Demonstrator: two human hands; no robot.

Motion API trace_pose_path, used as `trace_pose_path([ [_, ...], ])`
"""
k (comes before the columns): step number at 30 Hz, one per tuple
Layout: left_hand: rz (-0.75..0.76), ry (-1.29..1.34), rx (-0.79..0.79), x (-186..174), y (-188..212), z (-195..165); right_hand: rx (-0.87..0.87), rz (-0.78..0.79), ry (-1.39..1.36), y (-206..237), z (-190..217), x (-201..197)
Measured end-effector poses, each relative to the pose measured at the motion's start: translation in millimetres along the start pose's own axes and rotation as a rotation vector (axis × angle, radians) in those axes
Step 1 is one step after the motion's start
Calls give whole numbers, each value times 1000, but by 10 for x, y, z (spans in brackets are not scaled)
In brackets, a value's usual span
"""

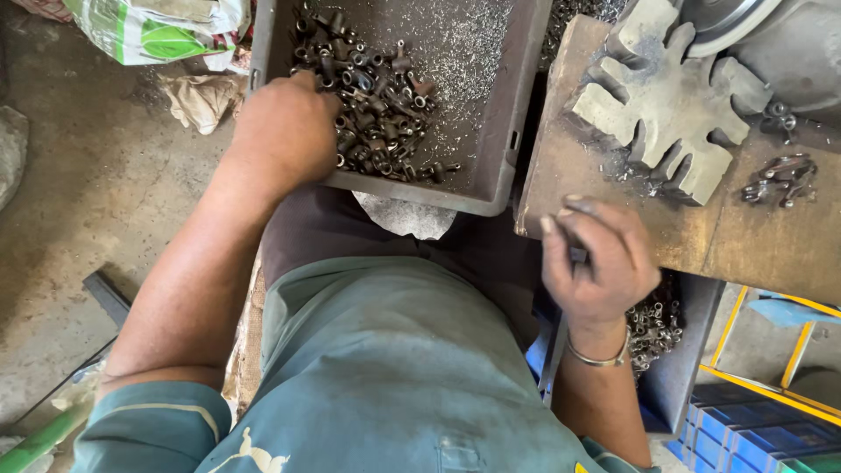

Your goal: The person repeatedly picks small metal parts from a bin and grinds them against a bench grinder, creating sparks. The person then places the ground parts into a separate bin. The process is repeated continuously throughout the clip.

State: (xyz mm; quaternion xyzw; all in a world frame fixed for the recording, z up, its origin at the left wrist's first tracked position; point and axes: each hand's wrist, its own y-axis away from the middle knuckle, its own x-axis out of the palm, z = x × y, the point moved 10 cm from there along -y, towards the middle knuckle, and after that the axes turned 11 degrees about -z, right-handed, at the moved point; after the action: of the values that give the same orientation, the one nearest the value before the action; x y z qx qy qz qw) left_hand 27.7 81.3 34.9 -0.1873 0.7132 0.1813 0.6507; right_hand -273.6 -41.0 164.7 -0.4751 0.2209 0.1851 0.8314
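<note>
In the head view, the left hand [285,131] is in the upper left of the frame, inside the grey plastic tray [517,105]. Its fingers are curled down into the heap of small dark metal fittings [372,101], which lies just to the right of the hand; whether they close on a piece I cannot tell. The right hand [600,258], at centre right, is closed around a small dark part [578,256], probably one fitting. It sits below the star-shaped metal fixture [661,101] on the rusty work plate [753,236].

shirt [385,368]: teal-green, short sleeves, chest pocket | bangle [597,358]: thin metal, right wrist | arms bare
</note>
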Motion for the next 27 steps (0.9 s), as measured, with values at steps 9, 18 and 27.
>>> trace_pose_path([
  [9, 124, 18, 94, -18, -2, -91, 72, 2, -48, 167, -52, -124],
  [18, -125, 52, 198, -80, -75, -116, 95, 78, -13, 257, 54, -13],
  [27, -72, -15, 278, -5, -120, -130, 6, 158, -56, 163, 237, 162],
])
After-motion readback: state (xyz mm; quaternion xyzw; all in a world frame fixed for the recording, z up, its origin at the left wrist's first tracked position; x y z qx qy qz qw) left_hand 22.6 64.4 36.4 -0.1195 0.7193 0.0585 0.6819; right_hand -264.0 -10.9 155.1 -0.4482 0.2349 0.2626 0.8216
